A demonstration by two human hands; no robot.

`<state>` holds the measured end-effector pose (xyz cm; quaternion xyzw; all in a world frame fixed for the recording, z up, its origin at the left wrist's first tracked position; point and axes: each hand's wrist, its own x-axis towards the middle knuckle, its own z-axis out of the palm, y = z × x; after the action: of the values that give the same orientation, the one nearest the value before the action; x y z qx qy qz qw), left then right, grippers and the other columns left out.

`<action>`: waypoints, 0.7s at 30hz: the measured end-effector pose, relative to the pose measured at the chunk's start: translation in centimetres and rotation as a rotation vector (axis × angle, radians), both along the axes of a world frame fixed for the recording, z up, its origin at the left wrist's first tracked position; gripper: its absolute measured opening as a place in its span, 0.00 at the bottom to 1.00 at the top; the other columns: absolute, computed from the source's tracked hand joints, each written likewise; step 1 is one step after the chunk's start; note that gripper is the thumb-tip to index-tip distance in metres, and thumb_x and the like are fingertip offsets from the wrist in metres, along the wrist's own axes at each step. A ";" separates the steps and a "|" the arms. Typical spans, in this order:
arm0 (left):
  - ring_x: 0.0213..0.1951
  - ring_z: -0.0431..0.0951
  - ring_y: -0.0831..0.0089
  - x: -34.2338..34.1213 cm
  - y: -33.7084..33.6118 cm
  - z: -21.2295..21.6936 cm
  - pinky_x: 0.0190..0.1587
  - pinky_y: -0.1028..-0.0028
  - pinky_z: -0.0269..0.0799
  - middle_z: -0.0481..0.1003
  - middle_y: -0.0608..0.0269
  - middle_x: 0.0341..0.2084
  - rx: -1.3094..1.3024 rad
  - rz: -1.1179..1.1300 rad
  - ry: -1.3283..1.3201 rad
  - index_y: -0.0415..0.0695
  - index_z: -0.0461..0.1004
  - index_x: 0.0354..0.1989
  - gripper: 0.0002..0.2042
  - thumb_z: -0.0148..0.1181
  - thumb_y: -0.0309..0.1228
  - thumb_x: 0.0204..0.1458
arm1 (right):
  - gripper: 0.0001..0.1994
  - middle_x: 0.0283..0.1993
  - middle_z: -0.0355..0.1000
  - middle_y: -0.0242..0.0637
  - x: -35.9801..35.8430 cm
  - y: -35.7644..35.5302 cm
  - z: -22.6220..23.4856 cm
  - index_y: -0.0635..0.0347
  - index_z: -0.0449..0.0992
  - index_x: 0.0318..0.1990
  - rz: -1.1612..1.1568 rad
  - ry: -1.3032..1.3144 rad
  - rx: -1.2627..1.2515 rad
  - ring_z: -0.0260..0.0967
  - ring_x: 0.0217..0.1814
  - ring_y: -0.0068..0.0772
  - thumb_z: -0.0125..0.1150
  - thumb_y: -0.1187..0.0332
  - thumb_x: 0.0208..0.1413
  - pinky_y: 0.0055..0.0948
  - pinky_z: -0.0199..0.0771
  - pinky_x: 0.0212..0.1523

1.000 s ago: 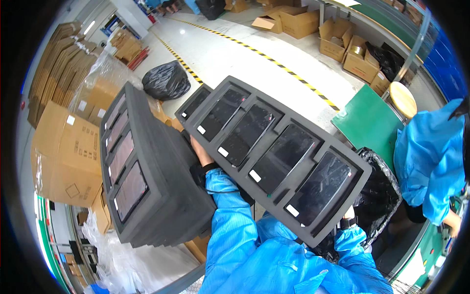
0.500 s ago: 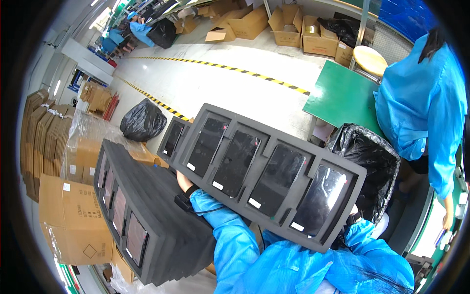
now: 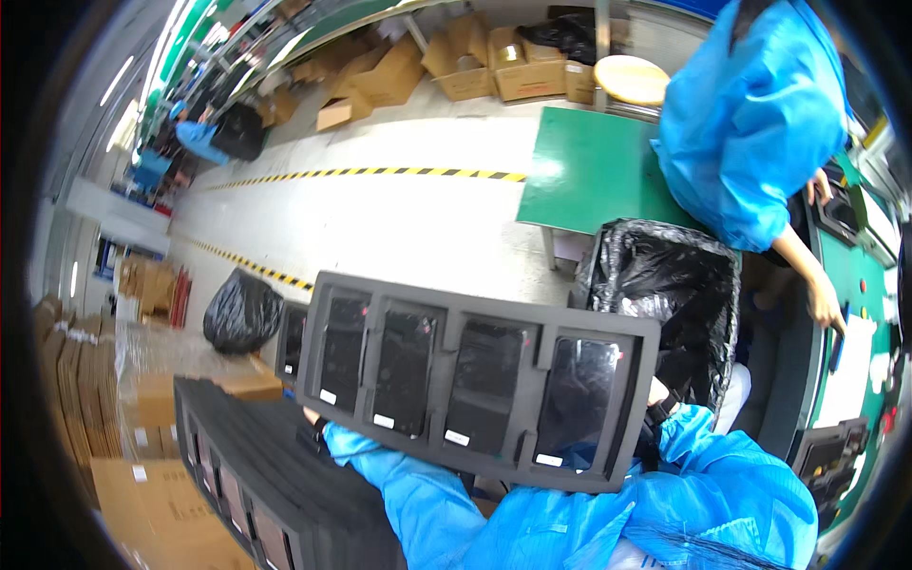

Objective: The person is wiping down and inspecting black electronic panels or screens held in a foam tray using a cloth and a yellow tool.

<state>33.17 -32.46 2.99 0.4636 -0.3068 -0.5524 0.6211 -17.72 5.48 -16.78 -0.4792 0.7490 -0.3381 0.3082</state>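
A black foam tray (image 3: 480, 302) spans the space in front of me, with several dark phone-like screens (image 3: 489, 380) lying in its slots. Each screen carries a small white label at its lower end. My left hand (image 3: 312, 416) grips the tray's left side from below, most of its fingers hidden behind the foam. At the opposite end, my right hand (image 3: 657, 391) holds the right edge, its fingers also partly hidden. To the left and lower down stands a stack of similar foam trays (image 3: 313, 494), its outermost tray showing more screens. Another small tray (image 3: 293, 337) shows behind the held one.
A bin lined with a black bag (image 3: 665, 247) stands right of the tray, below a green table (image 3: 589, 171). A co-worker in blue (image 3: 750, 123) reaches over a bench at the right. Cartons (image 3: 161, 513) stand at the left, near a black bag (image 3: 242, 312).
My view has turned, and the held tray appears more level and further left. The tray stack now sits lower in view. The co-worker's arm reaches over the bench. Both hands keep hold of the tray.
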 end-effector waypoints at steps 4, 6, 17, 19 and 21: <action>0.40 0.75 0.68 0.1 -0.9 0.1 0.43 0.71 0.72 0.74 0.57 0.42 0.016 -0.021 -0.045 0.36 0.69 0.49 0.16 0.42 0.34 0.61 | 0.17 0.48 0.72 0.43 0.2 -0.2 1.0 0.61 0.71 0.51 -0.015 -0.002 -0.017 0.67 0.51 0.36 0.45 0.62 0.61 0.38 0.66 0.49; 0.39 0.75 0.68 -0.3 -1.7 0.2 0.43 0.71 0.72 0.74 0.58 0.41 0.026 -0.040 -0.061 0.36 0.69 0.49 0.16 0.42 0.34 0.61 | 0.17 0.48 0.72 0.43 0.0 0.4 1.6 0.61 0.71 0.51 -0.051 0.000 -0.012 0.68 0.50 0.36 0.45 0.62 0.61 0.38 0.66 0.48; 0.38 0.74 0.69 -2.7 -3.1 -0.5 0.41 0.72 0.72 0.74 0.59 0.40 0.055 -0.108 -0.147 0.37 0.70 0.48 0.15 0.43 0.34 0.61 | 0.17 0.47 0.72 0.43 -1.9 5.4 4.4 0.62 0.71 0.50 -0.283 -0.036 -0.067 0.68 0.49 0.35 0.44 0.62 0.61 0.37 0.67 0.48; 0.37 0.74 0.70 -4.7 -2.3 -1.6 0.41 0.73 0.71 0.74 0.60 0.40 0.072 -0.146 -0.153 0.37 0.70 0.48 0.15 0.43 0.34 0.61 | 0.17 0.47 0.72 0.43 -2.9 7.7 5.5 0.62 0.71 0.50 -0.350 -0.032 -0.087 0.68 0.49 0.35 0.44 0.62 0.61 0.36 0.67 0.47; 0.37 0.74 0.70 -6.5 -0.9 -2.9 0.41 0.73 0.71 0.74 0.60 0.39 0.093 -0.184 -0.150 0.37 0.70 0.48 0.15 0.43 0.34 0.61 | 0.17 0.46 0.72 0.43 -4.1 10.1 6.6 0.62 0.72 0.50 -0.451 -0.031 -0.102 0.68 0.49 0.35 0.44 0.63 0.61 0.36 0.67 0.47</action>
<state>26.70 -33.38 0.06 0.5017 -0.3676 -0.5847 0.5209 -21.84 15.57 -10.17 -0.3095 0.8142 -0.4433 0.2116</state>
